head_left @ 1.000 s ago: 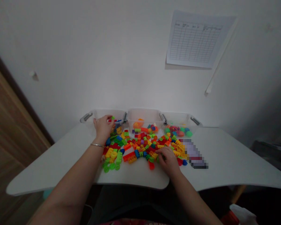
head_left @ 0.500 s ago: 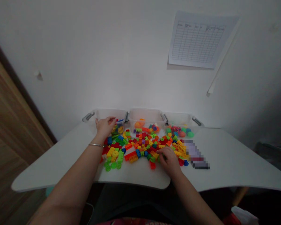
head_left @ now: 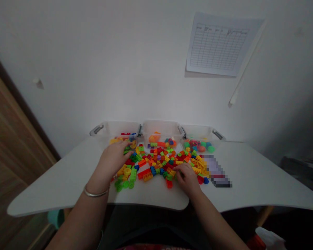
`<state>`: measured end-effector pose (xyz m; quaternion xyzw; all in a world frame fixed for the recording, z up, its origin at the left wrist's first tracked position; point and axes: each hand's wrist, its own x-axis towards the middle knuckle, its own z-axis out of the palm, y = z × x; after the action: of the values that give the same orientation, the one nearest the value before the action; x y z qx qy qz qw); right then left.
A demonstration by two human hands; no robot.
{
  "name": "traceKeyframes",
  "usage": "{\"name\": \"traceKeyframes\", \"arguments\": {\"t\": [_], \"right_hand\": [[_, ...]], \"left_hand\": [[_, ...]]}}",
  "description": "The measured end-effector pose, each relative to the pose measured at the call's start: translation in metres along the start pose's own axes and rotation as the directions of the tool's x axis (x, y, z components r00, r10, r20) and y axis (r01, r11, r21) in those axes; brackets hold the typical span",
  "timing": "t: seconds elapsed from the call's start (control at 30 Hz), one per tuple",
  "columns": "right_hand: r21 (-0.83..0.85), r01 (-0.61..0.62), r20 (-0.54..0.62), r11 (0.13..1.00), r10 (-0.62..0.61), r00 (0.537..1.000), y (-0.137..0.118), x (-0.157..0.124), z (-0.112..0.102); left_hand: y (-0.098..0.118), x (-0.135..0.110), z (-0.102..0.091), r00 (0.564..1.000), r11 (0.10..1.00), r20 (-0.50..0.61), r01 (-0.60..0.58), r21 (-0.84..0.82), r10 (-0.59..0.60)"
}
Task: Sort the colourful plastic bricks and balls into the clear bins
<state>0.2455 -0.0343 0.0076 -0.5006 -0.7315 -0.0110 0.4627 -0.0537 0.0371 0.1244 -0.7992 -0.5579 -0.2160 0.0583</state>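
My left hand (head_left: pixel 115 158), with a bangle at the wrist, reaches over the left side of a pile of plastic building bricks (head_left: pixel 159 161). Its fingers are stretched and apart, in front of the left clear bin (head_left: pixel 114 126), and I see nothing held in it. At the pile's front right edge, my right hand (head_left: pixel 188 176) rests with its fingers curled in. Its fingertips lie beside a yellow-orange brick (head_left: pixel 170 171); whatever they close on is hidden. Green wheel-like pieces (head_left: pixel 125 184) and a red brick (head_left: pixel 169 183) lie nearest the table's front edge.
The middle clear bin (head_left: pixel 161 127) and the right clear bin (head_left: pixel 198 130) stand against the wall with coloured pieces inside. Right of the pile lies a pixelated flat object (head_left: pixel 216 170). A printed sheet (head_left: pixel 221 45) hangs on the wall above the white table (head_left: pixel 261 177).
My left hand has drawn back from the left bin, toward me and down over the pile. More red and yellow pieces show at that bin. My right hand has hardly moved.
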Motion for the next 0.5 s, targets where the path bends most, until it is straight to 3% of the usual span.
{"name": "traceKeyframes", "arguments": {"t": [0.1,0.2,0.33,0.5], "right_hand": [[0.002,0.013,0.003,1.000,-0.013,1.000,0.000,0.000,-0.001],[-0.001,0.009,0.004,1.000,-0.009,1.000,-0.001,0.001,-0.002],[-0.006,-0.006,0.007,1.000,0.006,1.000,-0.001,0.000,-0.002],[-0.007,0.006,0.000,1.000,-0.006,1.000,0.000,0.000,-0.001]], "left_hand": [[0.000,-0.017,0.004,0.979,0.990,0.193,0.035,0.134,-0.061],[-0.002,-0.026,0.017,0.938,0.988,0.347,-0.043,0.149,-0.011],[-0.002,-0.031,0.035,0.914,0.987,0.407,-0.071,0.146,0.005],[0.001,-0.031,0.039,0.902,0.979,0.431,-0.092,0.182,0.005]]}}
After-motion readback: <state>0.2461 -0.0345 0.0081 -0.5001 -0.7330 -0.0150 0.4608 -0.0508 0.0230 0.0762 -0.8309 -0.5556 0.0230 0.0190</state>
